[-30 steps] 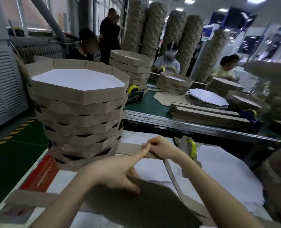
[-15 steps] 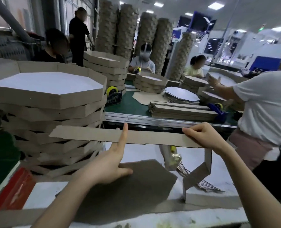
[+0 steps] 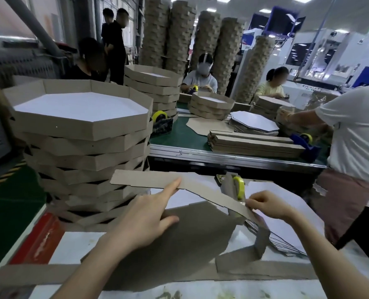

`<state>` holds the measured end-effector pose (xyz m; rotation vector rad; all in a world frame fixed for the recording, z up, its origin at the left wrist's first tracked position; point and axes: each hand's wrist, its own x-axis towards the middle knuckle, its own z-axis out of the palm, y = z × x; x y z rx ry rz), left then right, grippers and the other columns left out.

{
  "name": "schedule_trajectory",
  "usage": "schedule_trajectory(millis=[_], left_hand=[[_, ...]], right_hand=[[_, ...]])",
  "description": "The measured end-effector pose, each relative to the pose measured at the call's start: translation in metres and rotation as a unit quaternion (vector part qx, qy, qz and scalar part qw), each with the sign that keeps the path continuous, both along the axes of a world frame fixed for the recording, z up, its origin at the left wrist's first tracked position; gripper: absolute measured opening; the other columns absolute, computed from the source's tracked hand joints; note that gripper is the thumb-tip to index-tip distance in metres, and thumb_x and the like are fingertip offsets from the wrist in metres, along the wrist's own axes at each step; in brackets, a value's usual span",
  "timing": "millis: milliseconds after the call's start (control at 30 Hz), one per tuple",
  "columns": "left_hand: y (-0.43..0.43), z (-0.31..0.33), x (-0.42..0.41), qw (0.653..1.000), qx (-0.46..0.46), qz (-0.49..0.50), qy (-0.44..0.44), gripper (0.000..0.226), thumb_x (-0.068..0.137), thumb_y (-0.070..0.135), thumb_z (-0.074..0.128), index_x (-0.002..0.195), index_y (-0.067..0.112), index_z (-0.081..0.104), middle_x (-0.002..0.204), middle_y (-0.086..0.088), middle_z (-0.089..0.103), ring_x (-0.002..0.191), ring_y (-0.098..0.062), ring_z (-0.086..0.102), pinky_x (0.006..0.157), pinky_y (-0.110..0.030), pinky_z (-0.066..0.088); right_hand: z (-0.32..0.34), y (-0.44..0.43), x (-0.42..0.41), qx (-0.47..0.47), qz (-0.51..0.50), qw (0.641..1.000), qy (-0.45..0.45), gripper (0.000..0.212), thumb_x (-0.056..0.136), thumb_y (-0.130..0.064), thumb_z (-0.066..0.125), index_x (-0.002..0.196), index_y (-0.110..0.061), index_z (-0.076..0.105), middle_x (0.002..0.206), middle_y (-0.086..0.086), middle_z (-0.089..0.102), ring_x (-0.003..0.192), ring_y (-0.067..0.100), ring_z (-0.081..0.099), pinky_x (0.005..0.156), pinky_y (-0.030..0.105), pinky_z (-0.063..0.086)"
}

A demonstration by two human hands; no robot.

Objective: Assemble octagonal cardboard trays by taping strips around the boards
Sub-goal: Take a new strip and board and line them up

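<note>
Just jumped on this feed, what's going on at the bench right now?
A person is assembling an octagonal tray. The left hand rests on the grey octagonal board, its index finger propping up the cardboard strip. The right hand pinches the strip further along, beside the tape dispenser. The strip is not yet wrapped round the board. A stack of finished trays stands to the left.

Left hand point(image 3: 144, 216) is over the grey octagonal board point(image 3: 190, 240), index finger straight with its tip touching the cardboard strip point(image 3: 149, 180), thumb resting on the board. Right hand point(image 3: 265, 207) pinches the strip further right, just in front of the tape dispenser point(image 3: 237, 187) with its yellow roll. The strip is raised above the board and bent at a crease. A stack of finished trays point(image 3: 82, 134) stands at the left of the table point(image 3: 75, 244).
</note>
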<state>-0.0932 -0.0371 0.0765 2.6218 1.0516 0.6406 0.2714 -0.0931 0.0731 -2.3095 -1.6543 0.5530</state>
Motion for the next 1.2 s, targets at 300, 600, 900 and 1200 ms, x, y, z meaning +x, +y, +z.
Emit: schedule_trajectory(millis=[300, 600, 900, 1200], left_hand=[[-0.003, 0.006, 0.015, 0.999, 0.015, -0.042, -0.008, 0.069, 0.091, 0.045, 0.058, 0.146, 0.051, 0.015, 0.122, 0.022, 0.061, 0.110, -0.008, 0.057, 0.091, -0.031, 0.046], [-0.002, 0.002, -0.021, 0.997, -0.069, -0.037, -0.019, 0.100, 0.084, 0.029, 0.067, 0.141, 0.062, -0.008, 0.089, 0.034, 0.062, 0.084, 0.000, 0.063, 0.075, -0.026, 0.054], [-0.003, -0.024, -0.022, 0.941, -0.224, -0.012, -0.253, 0.112, 0.053, 0.049, 0.089, 0.136, 0.070, 0.018, 0.101, 0.020, 0.059, 0.086, -0.009, 0.069, 0.077, -0.026, 0.056], [-0.014, -0.030, -0.018, 0.908, -0.272, -0.031, -0.318, 0.120, 0.049, 0.052, 0.087, 0.141, 0.066, 0.011, 0.084, 0.004, 0.076, 0.090, -0.011, 0.072, 0.088, -0.044, 0.055]], right_hand=[[0.058, 0.050, -0.145, 0.046, 0.214, 0.954, 0.206, 0.027, 0.103, -0.039, 0.049, 0.098, -0.024, 0.071, 0.084, -0.019, 0.066, 0.076, -0.005, 0.060, 0.069, 0.008, 0.044], [0.054, 0.047, -0.128, 0.115, 0.177, 0.950, 0.231, 0.017, 0.095, -0.035, 0.064, 0.088, -0.025, 0.076, 0.074, -0.013, 0.070, 0.067, -0.001, 0.060, 0.065, 0.017, 0.045], [0.054, 0.025, -0.126, 0.078, 0.194, 0.954, 0.215, 0.013, 0.092, -0.029, 0.068, 0.091, -0.020, 0.078, 0.084, -0.009, 0.076, 0.074, 0.001, 0.066, 0.069, 0.015, 0.050], [0.053, 0.000, -0.121, 0.066, 0.181, 0.954, 0.230, 0.011, 0.093, -0.023, 0.067, 0.090, -0.024, 0.077, 0.087, -0.010, 0.077, 0.078, 0.002, 0.069, 0.070, 0.013, 0.051]])
